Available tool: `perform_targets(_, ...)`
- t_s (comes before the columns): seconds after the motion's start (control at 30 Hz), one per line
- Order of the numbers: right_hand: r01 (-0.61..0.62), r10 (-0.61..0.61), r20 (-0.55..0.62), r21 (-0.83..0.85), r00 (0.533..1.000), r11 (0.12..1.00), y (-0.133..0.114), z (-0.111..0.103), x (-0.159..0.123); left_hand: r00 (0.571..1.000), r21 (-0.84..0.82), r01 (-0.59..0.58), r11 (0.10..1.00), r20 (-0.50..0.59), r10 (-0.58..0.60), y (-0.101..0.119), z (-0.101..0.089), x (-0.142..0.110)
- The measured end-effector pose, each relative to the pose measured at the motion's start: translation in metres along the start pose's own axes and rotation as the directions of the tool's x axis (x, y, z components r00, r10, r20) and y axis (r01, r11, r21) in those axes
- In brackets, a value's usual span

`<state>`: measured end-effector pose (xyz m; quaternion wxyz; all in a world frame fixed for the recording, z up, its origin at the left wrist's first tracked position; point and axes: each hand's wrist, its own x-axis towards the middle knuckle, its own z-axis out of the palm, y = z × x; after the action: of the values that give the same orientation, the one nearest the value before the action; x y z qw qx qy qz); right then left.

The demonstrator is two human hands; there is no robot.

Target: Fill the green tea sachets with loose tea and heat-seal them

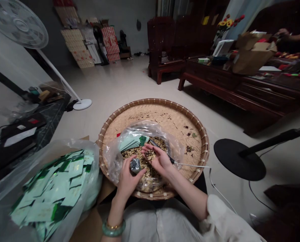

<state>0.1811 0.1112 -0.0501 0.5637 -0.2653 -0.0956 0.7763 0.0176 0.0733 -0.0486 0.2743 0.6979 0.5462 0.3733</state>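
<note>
My left hand (130, 178) curls its fingers and thumb around a small shiny grey-blue packet (135, 165). Beside it, my right hand (161, 161) is cupped palm up with some loose dried flakes (150, 155) in it. Both hands are over a clear plastic bag (114, 166) spread open and filled with a brown-yellow dried mix (130, 153). A fanned stack of pale green packets (130, 143) lies on the mix at the back left. Partly hidden behind my right hand is a dark stick-like tool (171, 160) with a white cord.
The bag sits in a round woven bamboo tray (150, 112) with scattered dried scraps. To the left stands a large plastic bag of green packets (61, 185). A white fan (82, 104), a black stand base (240, 159) and a wooden table (222, 80) stand around.
</note>
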Motion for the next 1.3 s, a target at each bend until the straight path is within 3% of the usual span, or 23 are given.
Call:
perform_targets(0.2,-0.069,0.071,-0.023,0.105,0.997,0.992,-0.001,-0.001,-0.001,1.000,0.047,-0.029,0.999,0.008,0.028,0.000,0.002,0.000)
perform_targets(0.37,0.080,-0.078,-0.029,0.059,0.997,0.995,-0.003,0.018,-0.007,0.998,0.091,-0.055,0.994,-0.029,0.058,0.004,0.006,0.003)
perform_targets(0.57,0.264,-0.266,-0.019,-0.081,0.964,0.961,0.000,0.047,-0.017,0.996,0.141,-0.043,0.989,-0.065,0.053,0.004,0.015,0.005)
perform_targets(0.73,0.365,-0.366,0.040,-0.239,0.930,0.900,0.006,0.053,-0.021,0.995,0.169,-0.039,0.985,-0.089,0.054,0.001,0.021,0.006)
perform_targets(0.9,0.387,-0.375,0.103,-0.343,0.921,0.856,0.007,0.050,-0.020,0.995,0.193,-0.023,0.981,-0.090,0.041,0.001,0.023,0.007)
perform_targets(1.2,0.354,-0.304,0.191,-0.340,0.933,0.871,0.007,0.056,-0.024,0.996,0.182,-0.022,0.983,-0.081,0.037,0.001,0.024,0.007)
perform_targets(1.3,0.394,-0.337,0.210,-0.363,0.918,0.845,-0.001,0.051,-0.021,0.996,0.171,-0.019,0.985,-0.080,0.034,-0.001,0.022,0.008)
